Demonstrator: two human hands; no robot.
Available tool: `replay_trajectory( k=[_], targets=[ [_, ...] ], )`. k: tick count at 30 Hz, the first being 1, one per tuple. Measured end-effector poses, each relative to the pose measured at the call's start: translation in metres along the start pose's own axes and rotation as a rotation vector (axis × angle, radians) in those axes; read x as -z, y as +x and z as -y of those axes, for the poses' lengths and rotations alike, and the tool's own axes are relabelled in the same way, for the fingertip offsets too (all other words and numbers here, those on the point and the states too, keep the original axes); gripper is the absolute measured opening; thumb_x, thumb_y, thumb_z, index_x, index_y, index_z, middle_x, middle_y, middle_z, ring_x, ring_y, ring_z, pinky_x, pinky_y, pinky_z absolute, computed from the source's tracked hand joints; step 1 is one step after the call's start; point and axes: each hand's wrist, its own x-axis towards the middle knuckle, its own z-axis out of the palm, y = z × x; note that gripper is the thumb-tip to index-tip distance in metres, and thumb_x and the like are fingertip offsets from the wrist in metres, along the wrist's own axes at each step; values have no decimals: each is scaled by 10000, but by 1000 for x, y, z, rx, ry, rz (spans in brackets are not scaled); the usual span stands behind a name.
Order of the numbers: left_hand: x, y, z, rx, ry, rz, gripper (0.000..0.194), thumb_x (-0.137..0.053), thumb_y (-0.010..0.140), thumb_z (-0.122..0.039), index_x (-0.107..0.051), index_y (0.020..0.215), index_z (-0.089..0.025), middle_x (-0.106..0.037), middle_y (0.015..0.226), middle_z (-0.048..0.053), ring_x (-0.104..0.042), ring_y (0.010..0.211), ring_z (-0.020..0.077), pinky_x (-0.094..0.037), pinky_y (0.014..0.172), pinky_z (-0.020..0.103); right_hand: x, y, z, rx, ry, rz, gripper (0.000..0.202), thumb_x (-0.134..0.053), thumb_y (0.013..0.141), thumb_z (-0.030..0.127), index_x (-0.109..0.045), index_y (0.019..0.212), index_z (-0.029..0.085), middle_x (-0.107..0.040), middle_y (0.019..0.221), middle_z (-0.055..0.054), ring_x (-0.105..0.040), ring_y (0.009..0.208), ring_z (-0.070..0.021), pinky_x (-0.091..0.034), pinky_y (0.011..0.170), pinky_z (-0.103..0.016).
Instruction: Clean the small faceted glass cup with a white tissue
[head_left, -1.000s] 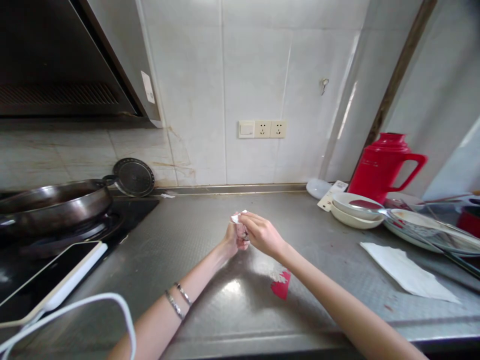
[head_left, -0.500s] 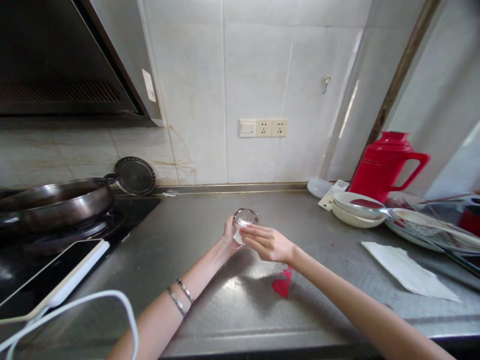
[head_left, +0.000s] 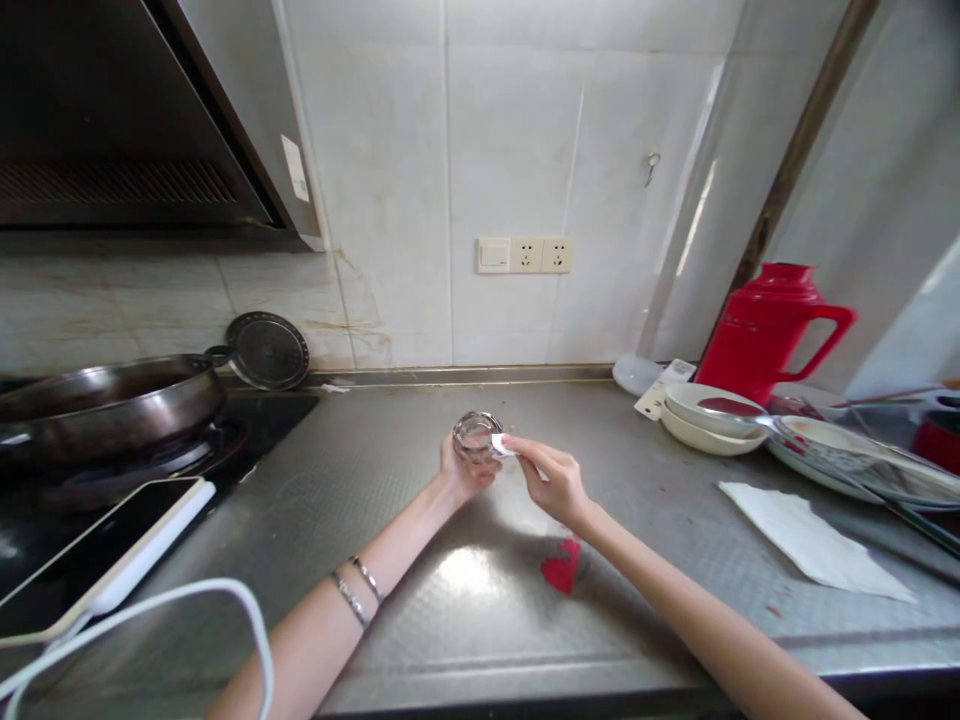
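A small clear glass container (head_left: 475,432) with a round rim is held above the steel counter, its open top facing up and toward me. My left hand (head_left: 465,474) wraps round it from below and the left. On its right side, my right hand (head_left: 551,477) pinches a small white piece of tissue (head_left: 501,444) between thumb and fingers, and the tissue touches the container's rim. What is inside the container is too small to tell.
At the left are a steel pan (head_left: 112,405) on the stove, a phone (head_left: 97,560) and a white cable (head_left: 251,600). A folded white paper (head_left: 814,535), stacked bowls (head_left: 716,415) and a red thermos (head_left: 765,330) stand right. A red patch (head_left: 562,567) marks the steel counter (head_left: 420,640).
My left hand and the glass container have shifted slightly left. My right hand has turned, and its fingers with the tissue have moved from the container's front to its right side.
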Motion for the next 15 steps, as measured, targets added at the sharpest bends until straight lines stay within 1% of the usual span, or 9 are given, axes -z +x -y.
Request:
replay_trajectory(
  k=[2,4,5,7,9,11,13,15],
  targets=[
    [-2,-2,0,-33,55,20,523,-339,796,-560,-599,964,-137,-623,638,99,-307,334,74,-116,367,189,-6,4,0,-163,-3,-79,240,-473,898,146,-675,1016,201,-745,903,-64,-719,786,-179,-586,683,-248],
    [-5,-4,2,-62,154,40,601,-283,799,-608,-583,1022,-138,-639,662,115,-336,345,87,-126,381,197,-10,9,-1,-304,-7,-131,217,-485,898,204,-699,930,190,-746,808,-51,-706,667,-168,-568,608,-230],
    [-6,-5,3,-67,208,40,629,-256,804,-621,-576,1039,-134,-638,649,110,-348,348,95,-132,385,202,-12,12,-2,-354,-5,-147,220,-487,897,224,-703,897,182,-741,764,-44,-692,620,-159,-556,576,-221],
    [-9,-4,5,-80,301,8,644,-222,821,-618,-578,1011,-115,-626,601,98,-357,341,104,-140,383,214,-14,17,-4,-402,-4,-157,227,-491,893,243,-703,857,172,-730,710,-34,-671,569,-148,-537,536,-207],
    [-9,-2,7,-109,372,-47,621,-218,842,-601,-589,923,-110,-600,541,77,-341,317,103,-141,371,227,-16,20,-7,-410,-10,-143,224,-492,888,239,-700,847,170,-728,704,-35,-670,569,-152,-534,534,-210],
    [-7,1,7,-145,424,-85,588,-223,861,-582,-587,835,-122,-563,490,51,-320,291,101,-137,354,238,-19,21,-9,-381,-19,-107,219,-486,888,222,-698,867,173,-735,739,-43,-687,610,-165,-552,576,-231],
    [-4,5,7,-174,454,-105,557,-239,875,-573,-573,771,-138,-528,458,29,-320,284,102,-141,339,246,-22,19,-9,-308,-21,-78,220,-473,892,196,-689,933,180,-743,831,-61,-709,710,-182,-573,656,-262],
    [1,9,7,-206,456,-124,532,-274,883,-568,-561,734,-146,-486,426,11,-318,288,101,-148,328,253,-26,16,-8,-194,-15,-32,251,-449,899,153,-663,1026,191,-732,965,-80,-705,874,-195,-577,764,-297]
  ],
)
